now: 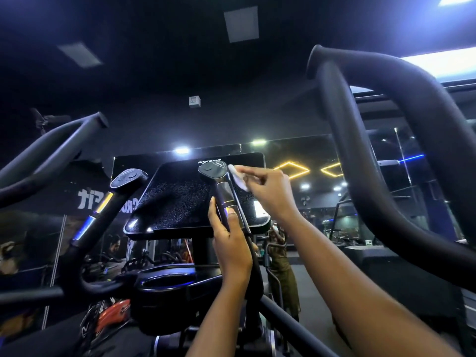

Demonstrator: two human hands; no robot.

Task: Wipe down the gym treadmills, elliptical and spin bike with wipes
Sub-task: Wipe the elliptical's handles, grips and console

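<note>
Right now the right hand [270,191] fingers [253,173] are pinched shut on a small white wipe [237,176], pressing it against the right side of the inner right handle [226,199], just under its button cap [213,170]. Left hand [231,243] fingers are curled closed round the same handle lower down, thumb [233,217] lying over the metal pulse sensor, steadying it.

Step in hand, by my read: wiping the elliptical's fixed grip. To do it well:
- wrap the wipe round the shaft, not just the near face; pull down in one stroke
- shift the left hand once the top is done, since the part under the palm stays unwiped
- go over the cap buttons lightly, no pooling liquid
- wipe looks small and bunched; unfold it for more contact

Further out: console screen [190,199] sits behind the handle, black, speckled with dust or droplets, can't tell which. Matching inner left handle [123,184] is left of it, untouched at this moment. Large moving arms: one far left [51,143], one close right [386,150].

Containers: a cup holder [164,282] below the console, ring-shaped; looks empty but it's dark, can't confirm. No wipe pack visible.

Mirror [322,202] on the far wall reflects the person and gym lights.
</note>
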